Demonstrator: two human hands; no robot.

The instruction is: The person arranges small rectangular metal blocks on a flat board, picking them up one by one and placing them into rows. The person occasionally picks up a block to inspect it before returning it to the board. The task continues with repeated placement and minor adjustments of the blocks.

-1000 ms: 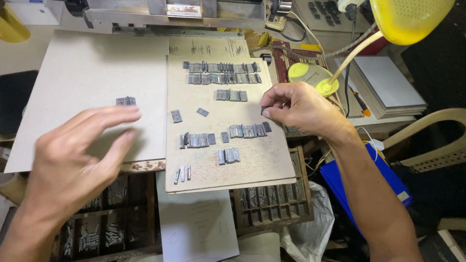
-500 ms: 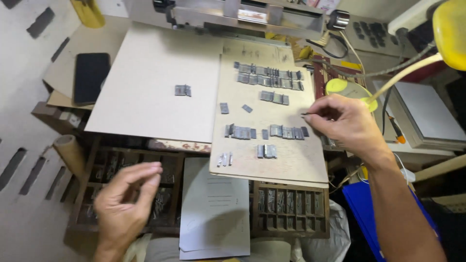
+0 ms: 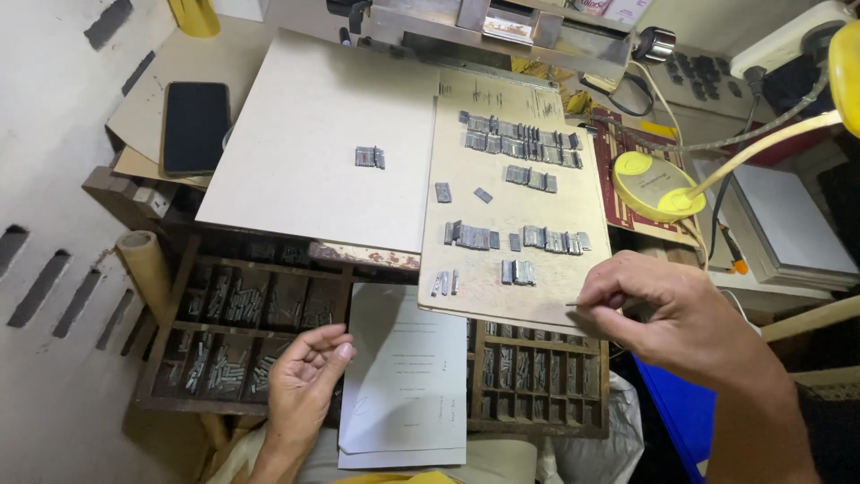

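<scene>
Metal type piece (image 3: 571, 305), thin, perhaps grey

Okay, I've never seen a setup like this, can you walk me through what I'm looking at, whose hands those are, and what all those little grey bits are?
The picture comes from a camera worn on a person's head, looking down at their own two bare hands. On the tan board lie rows of small grey metal blocks. A few more sit on the pale grey board beside it. Below is a wooden tray of compartments filled with such blocks, with printed sheets resting over it. The right hand pinches something thin at the tan board's edge. The left hand hangs open over the tray, holding nothing. A yellow lamp stands on the right.
</scene>
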